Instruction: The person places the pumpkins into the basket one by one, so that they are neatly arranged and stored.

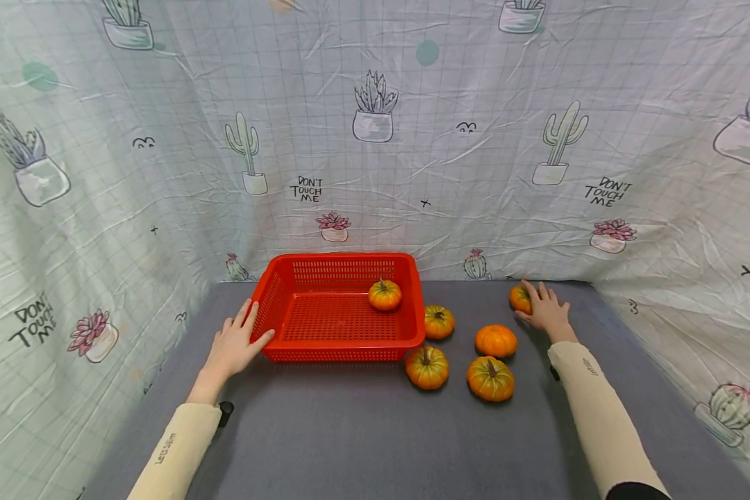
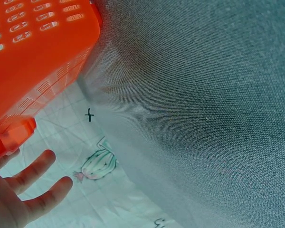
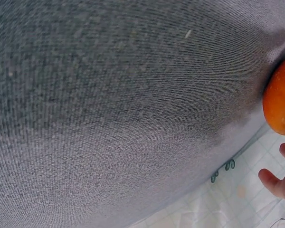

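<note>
Head view: a rectangular red plastic basket with slotted walls [image 1: 340,345] is sitting left of centre on a dark grey cloth-covered table [image 1: 344,437]. The left hand [image 1: 231,345] is touching its left rim, with fingers spread and thumb extending toward the near corner. A small, ribbed orange pumpkin [image 1: 385,295] is lying inside, toward the right wall. At the right of the frame, the right hand [image 1: 546,312] is reaching over a second small orange pumpkin [image 1: 519,299], its fingers spread and its thumb at the near side; whether it is bearing any weight cannot be told. Between basket and right hand, four more ribbed orange pumpkins [image 1: 490,379] are resting in a loose group. Cream printed sleeves [image 1: 176,444] are covering both forearms, and a pale fabric backdrop with potted cactus drawings [image 1: 375,160] is hanging behind.

Left wrist view: the basket is filling the upper left; below it, at lower left, the fingers are standing apart, nearly straight.

Right wrist view: an orange pumpkin is showing at the right edge, partly cut off; below it, two fingertips are pointing leftward, apart from it.
</note>
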Tool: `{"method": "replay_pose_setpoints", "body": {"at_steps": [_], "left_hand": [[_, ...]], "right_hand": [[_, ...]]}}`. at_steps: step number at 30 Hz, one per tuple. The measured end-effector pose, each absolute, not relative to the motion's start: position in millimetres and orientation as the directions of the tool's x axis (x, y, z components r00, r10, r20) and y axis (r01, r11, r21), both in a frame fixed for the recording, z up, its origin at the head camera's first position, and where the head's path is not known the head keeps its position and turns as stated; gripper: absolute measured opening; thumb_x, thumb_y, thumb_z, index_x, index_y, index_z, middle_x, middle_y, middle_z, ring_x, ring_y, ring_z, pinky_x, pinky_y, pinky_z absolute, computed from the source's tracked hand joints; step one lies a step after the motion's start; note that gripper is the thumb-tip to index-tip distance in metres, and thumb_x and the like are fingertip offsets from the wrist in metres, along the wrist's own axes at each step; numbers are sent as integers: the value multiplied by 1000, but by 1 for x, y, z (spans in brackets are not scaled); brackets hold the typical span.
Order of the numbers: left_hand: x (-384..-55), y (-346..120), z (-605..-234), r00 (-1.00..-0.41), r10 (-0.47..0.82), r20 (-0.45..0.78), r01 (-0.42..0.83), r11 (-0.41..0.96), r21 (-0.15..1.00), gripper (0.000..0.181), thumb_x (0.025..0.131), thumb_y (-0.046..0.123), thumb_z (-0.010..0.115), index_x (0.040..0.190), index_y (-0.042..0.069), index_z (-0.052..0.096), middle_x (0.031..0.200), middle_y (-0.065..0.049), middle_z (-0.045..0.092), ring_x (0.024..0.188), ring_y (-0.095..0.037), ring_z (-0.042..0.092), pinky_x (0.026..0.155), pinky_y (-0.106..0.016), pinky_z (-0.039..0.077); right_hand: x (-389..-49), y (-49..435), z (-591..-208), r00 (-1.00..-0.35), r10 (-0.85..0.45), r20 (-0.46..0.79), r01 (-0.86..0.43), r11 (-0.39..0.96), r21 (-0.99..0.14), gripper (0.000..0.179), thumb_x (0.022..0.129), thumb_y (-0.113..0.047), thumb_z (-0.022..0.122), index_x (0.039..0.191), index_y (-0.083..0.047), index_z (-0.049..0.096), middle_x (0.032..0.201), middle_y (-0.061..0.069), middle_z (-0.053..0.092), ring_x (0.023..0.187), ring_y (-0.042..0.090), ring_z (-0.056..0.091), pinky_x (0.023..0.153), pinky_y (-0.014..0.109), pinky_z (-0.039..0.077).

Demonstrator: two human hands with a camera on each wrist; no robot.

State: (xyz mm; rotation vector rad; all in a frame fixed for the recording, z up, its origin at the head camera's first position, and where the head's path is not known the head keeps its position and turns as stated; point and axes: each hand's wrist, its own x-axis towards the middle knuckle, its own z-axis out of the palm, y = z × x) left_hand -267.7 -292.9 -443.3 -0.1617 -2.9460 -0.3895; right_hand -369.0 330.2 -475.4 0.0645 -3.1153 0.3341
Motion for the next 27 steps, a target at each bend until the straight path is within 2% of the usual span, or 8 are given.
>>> {"method": "replay_pose_setpoints", "body": {"at_steps": [14,27], "left_hand": [[-267,-292,-441,-980,87,180,131,960,247,82,85,59,36,143,4,16,148,-19,15,111,-41,34,84,-59,33],[-268,-293,-444,-976,93,195,137,964,227,80,86,58,37,143,4,17,148,-18,16,111,-41,35,82,-60,33]], "right_hand": [[-365,331,-478,-996,-52,76,-67,977,-203,64,86,-28,56,137,-13,20,139,34,16,119,54,23,87,72,19],[-358,328,-479,-987,-64,144,-89,980,-177,62,84,-22,60,134,-11,26,137,31,22,116,52,30,85,70,24]]}}
